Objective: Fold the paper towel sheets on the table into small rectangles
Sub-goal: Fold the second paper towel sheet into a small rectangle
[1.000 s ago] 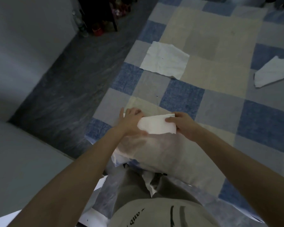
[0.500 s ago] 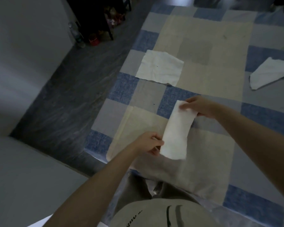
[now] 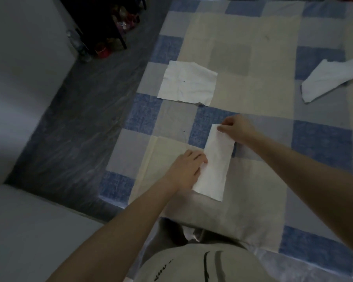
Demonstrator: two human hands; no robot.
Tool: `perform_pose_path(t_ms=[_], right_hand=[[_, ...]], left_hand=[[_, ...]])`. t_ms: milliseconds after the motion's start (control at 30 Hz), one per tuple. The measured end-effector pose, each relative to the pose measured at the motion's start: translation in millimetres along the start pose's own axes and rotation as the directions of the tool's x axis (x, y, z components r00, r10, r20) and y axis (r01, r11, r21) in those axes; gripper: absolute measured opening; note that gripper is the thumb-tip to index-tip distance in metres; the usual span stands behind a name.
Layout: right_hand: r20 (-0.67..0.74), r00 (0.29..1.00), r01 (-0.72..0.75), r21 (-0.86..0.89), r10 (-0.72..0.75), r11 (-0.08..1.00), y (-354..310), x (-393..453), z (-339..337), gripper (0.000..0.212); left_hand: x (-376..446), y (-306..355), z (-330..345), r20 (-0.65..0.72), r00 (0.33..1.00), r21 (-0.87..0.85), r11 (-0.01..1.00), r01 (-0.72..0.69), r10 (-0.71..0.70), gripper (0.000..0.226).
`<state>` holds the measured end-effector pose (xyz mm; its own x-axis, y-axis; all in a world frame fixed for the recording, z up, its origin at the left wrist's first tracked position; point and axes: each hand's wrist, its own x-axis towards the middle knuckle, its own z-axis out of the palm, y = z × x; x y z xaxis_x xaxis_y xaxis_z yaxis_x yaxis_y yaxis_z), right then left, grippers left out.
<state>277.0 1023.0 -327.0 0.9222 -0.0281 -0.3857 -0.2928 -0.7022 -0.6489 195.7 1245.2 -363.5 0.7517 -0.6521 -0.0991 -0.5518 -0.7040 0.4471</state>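
Observation:
A long, narrow folded paper towel strip lies flat on the checked tablecloth in front of me. My right hand pinches its far top corner. Fingers spread, my left hand presses flat on the strip's left edge near its middle. An unfolded square paper towel sheet lies farther away on the left part of the table. Another loosely folded sheet lies at the far right.
The table's left edge drops to a dark floor. A dark shelf with small red items stands on the floor at the back left. A grey surface fills the lower left.
The strip was bunched short between both hands, then lifted and stretched out lengthwise. Now it lies flat on the cloth, left hand pressing its edge, right hand at the far corner.

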Motion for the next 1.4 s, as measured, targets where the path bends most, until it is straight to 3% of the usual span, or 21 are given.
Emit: perform_pose_path(t_ms=[133, 267, 300, 367, 400, 433, 467, 533, 600, 667, 1067, 1167, 1233, 1300, 1400], right_hand=[[-0.088, 0.991, 0.104, -0.012, -0.105, 0.994, -15, -26, -2, 0.016], [-0.188, 0.943, 0.251, -0.138, -0.275, 0.958, -9, -65, 13, 0.016], [-0.215, 0.923, 0.289, -0.165, -0.320, 0.943, -4, -74, 19, 0.015], [-0.246, 0.877, 0.361, -0.233, -0.413, 0.903, 5, -91, 33, 0.012], [-0.250, 0.857, 0.388, -0.263, -0.451, 0.883, 9, -99, 39, 0.011], [-0.246, 0.839, 0.414, -0.291, -0.486, 0.862, 13, -105, 46, 0.010], [-0.231, 0.826, 0.434, -0.323, -0.514, 0.841, 16, -112, 52, 0.010], [-0.179, 0.815, 0.453, -0.397, -0.552, 0.798, 23, -123, 65, 0.008], [-0.118, 0.821, 0.457, -0.449, -0.558, 0.768, 28, -133, 78, 0.009], [-0.076, 0.832, 0.458, -0.463, -0.549, 0.759, 30, -138, 88, 0.011], [0.019, 0.886, 0.418, -0.466, -0.464, 0.780, 28, -147, 110, 0.011], [0.043, 0.889, 0.422, -0.465, -0.456, 0.778, 35, -147, 110, 0.017], [0.061, 0.894, 0.426, -0.424, -0.445, 0.799, 36, -150, 108, 0.029], [0.071, 0.893, 0.436, -0.376, -0.444, 0.817, 37, -154, 106, 0.038], [0.082, 0.883, 0.458, -0.362, -0.461, 0.812, 40, -158, 105, 0.039]], left_hand=[[16, 2, 0, 0.004, 0.997, -0.082, 0.994, 0.077, -0.077, 0.035], [26, 4, -6, 0.011, 0.975, -0.270, 0.939, 0.215, -0.220, 0.027], [28, 7, -9, 0.059, 0.951, -0.391, 0.870, 0.301, -0.302, 0.029], [35, 15, -16, 0.238, 0.843, -0.686, 0.531, 0.498, -0.483, 0.030], [38, 18, -18, 0.326, 0.771, -0.756, 0.339, 0.560, -0.547, 0.027], [40, 18, -19, 0.380, 0.712, -0.775, 0.216, 0.594, -0.591, 0.026], [39, 18, -21, 0.404, 0.672, -0.773, 0.161, 0.613, -0.620, 0.033], [32, 13, -18, 0.362, 0.667, -0.739, 0.236, 0.631, -0.651, 0.041], [23, 9, -13, 0.249, 0.731, -0.659, 0.443, 0.608, -0.635, 0.025], [16, 8, -9, 0.185, 0.764, -0.591, 0.551, 0.589, -0.618, 0.011], [7, 11, -1, 0.059, 0.828, -0.585, 0.652, 0.482, -0.558, 0.018], [5, 14, 0, 0.002, 0.870, -0.480, 0.763, 0.433, -0.492, 0.020], [2, 18, -1, -0.134, 0.918, -0.226, 0.914, 0.337, -0.372, 0.019], [-1, 20, 1, -0.257, 0.961, 0.052, 0.992, 0.118, -0.100, 0.020], [-7, 18, 10, -0.162, 0.966, 0.181, 0.968, -0.174, 0.204, 0.027]])
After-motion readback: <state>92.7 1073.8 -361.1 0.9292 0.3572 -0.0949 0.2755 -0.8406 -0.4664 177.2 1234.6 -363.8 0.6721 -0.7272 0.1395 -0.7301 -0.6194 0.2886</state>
